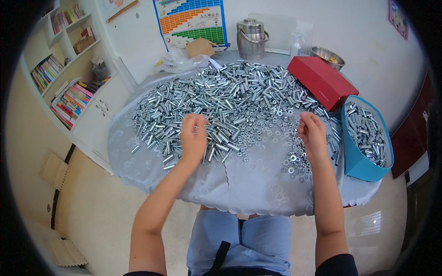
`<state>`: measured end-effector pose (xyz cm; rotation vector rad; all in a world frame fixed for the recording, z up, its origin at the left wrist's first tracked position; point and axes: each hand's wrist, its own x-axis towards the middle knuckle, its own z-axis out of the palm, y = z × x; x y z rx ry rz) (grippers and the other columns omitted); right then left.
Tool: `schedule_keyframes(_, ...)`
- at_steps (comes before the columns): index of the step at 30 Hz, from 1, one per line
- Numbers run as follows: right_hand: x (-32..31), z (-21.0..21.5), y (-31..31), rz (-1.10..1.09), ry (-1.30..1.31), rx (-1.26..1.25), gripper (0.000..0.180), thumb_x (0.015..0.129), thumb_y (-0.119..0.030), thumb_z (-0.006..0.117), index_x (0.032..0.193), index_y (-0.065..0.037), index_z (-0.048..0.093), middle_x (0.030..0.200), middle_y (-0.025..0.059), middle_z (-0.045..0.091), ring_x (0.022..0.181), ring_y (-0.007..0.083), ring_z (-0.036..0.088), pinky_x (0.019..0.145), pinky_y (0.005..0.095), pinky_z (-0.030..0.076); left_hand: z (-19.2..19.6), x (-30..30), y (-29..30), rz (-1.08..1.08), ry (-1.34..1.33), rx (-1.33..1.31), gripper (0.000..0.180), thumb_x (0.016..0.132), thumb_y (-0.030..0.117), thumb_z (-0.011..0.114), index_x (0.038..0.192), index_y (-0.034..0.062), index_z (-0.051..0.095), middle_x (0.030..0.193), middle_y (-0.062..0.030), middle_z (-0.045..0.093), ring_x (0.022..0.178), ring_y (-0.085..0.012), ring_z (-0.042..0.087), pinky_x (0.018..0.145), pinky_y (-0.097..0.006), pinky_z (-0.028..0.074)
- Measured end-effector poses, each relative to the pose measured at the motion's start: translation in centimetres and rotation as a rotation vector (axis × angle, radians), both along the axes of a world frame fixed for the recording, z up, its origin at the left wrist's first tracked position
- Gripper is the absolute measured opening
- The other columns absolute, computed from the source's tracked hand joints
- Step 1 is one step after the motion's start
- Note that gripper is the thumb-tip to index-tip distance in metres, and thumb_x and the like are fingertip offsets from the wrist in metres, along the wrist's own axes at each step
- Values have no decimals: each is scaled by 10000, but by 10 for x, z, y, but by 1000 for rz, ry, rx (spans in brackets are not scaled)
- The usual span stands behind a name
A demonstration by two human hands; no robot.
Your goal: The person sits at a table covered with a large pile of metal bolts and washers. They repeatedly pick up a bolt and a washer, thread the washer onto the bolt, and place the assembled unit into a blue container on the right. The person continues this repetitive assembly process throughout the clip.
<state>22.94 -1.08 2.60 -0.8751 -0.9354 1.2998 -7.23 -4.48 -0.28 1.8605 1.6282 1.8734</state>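
A wide heap of silver metal tubes, like expansion anchor sleeves, spreads over the cloth-covered table. Loose metal washers lie along the heap's near side and to the right. My left hand is over the near left part of the tubes, its fingers curled together and slightly blurred. At the right, above the washers, my right hand has its thumb and fingertips pinched together. Whatever either hand holds is too small or hidden to make out.
A blue fabric bin full of metal tubes stands at the right edge. Behind it are a red box and a steel bowl. A metal canister and a plastic bag sit at the back.
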Motion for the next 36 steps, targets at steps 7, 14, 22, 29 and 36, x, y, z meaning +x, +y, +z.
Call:
schedule_keyframes(7, -1, 2, -1, 27, 26, -30, 102, 827, -171, 572, 807, -78, 535, 629, -26, 471, 548, 69, 450, 506, 205, 344, 21, -82, 6, 276, 199, -239, 168, 846, 172, 509, 833, 14, 563, 787, -96, 528, 699, -203, 517, 621, -322, 416)
schedule_keyframes(14, -3, -4, 0, 69, -23, -27, 123, 822, -174, 587, 794, -64, 539, 624, -23, 474, 537, 69, 447, 484, 205, 344, 16, -110, 6, 350, 513, -322, 107, 804, 173, 556, 831, 71, 576, 796, -85, 568, 692, -259, 565, 611, -363, 446)
schedule_keyframes(22, -5, -4, -1, 110, -72, -13, 124, 825, -177, 586, 817, -58, 555, 638, -28, 492, 549, 56, 452, 487, 196, 350, 9, -99, 33, 244, 704, -417, 152, 803, 166, 571, 902, 53, 595, 802, -108, 609, 752, -257, 591, 657, -353, 471)
schedule_keyframes(29, -7, -4, -2, 140, -125, -19, 115, 826, -173, 577, 810, -61, 557, 639, -32, 492, 557, 54, 451, 502, 195, 351, 3, -91, 52, 212, 1065, -452, 193, 808, 194, 562, 967, 88, 538, 866, -102, 598, 828, -290, 572, 678, -397, 460)
schedule_keyframes(36, -8, -1, -4, 192, -65, -74, 125, 828, -186, 569, 811, -62, 558, 637, -28, 484, 560, 62, 446, 518, 204, 355, -1, -89, 62, 140, 919, -459, 152, 804, 170, 567, 904, 54, 566, 877, -123, 600, 816, -298, 579, 695, -381, 465)
